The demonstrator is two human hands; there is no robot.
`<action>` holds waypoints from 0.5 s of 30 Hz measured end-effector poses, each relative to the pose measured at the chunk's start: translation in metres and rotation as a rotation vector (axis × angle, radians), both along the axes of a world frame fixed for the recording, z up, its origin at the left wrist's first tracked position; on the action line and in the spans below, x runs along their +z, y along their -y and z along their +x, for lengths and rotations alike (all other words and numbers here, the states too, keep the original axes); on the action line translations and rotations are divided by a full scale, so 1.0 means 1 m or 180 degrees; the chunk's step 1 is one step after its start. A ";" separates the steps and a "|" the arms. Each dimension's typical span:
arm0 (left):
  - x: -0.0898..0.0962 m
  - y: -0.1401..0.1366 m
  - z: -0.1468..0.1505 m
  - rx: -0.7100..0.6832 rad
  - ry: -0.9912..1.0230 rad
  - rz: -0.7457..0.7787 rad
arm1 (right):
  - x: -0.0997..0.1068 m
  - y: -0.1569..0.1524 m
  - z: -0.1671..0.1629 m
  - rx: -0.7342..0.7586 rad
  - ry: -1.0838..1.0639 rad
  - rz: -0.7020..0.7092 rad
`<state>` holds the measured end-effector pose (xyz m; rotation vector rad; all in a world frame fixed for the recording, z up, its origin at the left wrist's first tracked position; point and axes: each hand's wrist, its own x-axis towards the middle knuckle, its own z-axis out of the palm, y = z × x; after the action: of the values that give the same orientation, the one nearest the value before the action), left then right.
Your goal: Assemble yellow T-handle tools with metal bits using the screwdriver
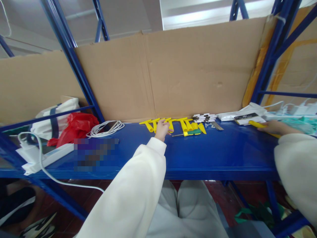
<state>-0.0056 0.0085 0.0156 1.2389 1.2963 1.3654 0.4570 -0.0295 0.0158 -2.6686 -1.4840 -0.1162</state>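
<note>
My left hand [162, 129] reaches over a row of yellow T-shaped plastic pieces with tubular handles [149, 126], its fingers apart among them; whether it touches one is hard to see. Just right of it lies a screwdriver [192, 132] with a green and yellow handle. Beyond that are small yellow pieces [202, 128] and a flat metal blade [217, 126]. At the right end of the shelf, my right hand [273, 127] is closed around a yellow plastic piece [257, 124]; its fingers hide much of it.
Black-and-white packets [204, 118] lie at the back, with a white box [249, 119] farther right. On the left are a coiled white cable [106, 129], a red bag [78, 127] and a power strip [54, 154]. Cardboard [193, 72] and blue posts [74, 62] bound the blue shelf [210, 155].
</note>
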 end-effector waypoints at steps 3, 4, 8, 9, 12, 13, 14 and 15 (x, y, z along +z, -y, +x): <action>0.001 0.001 0.000 -0.0003 -0.0004 -0.0010 | 0.004 0.002 -0.011 -0.0076 0.0012 -0.0197; 0.001 0.002 0.000 -0.0008 -0.0001 -0.0017 | 0.005 0.002 -0.013 -0.0103 0.0028 -0.0210; 0.003 0.003 0.001 -0.0014 -0.0001 -0.0046 | 0.002 -0.001 -0.014 -0.0197 -0.0005 -0.0236; 0.004 0.004 0.001 -0.0004 -0.0006 -0.0057 | 0.001 -0.002 -0.012 -0.0202 -0.0021 -0.0212; 0.004 0.004 0.002 0.0029 -0.0013 -0.0073 | -0.002 -0.003 -0.007 -0.0172 -0.0067 -0.0108; 0.004 0.003 0.002 0.0031 -0.0012 -0.0068 | -0.003 -0.003 -0.004 -0.0149 -0.0091 -0.0065; 0.004 0.003 0.002 0.0027 -0.0009 -0.0060 | -0.004 -0.004 -0.001 -0.0119 -0.0126 -0.0032; 0.004 0.003 0.002 0.0025 -0.0009 -0.0053 | -0.006 -0.004 0.002 -0.0080 -0.0140 0.0017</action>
<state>-0.0036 0.0054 0.0195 1.2259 1.3132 1.3561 0.4592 -0.0255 0.0102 -2.6681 -1.4357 -0.0625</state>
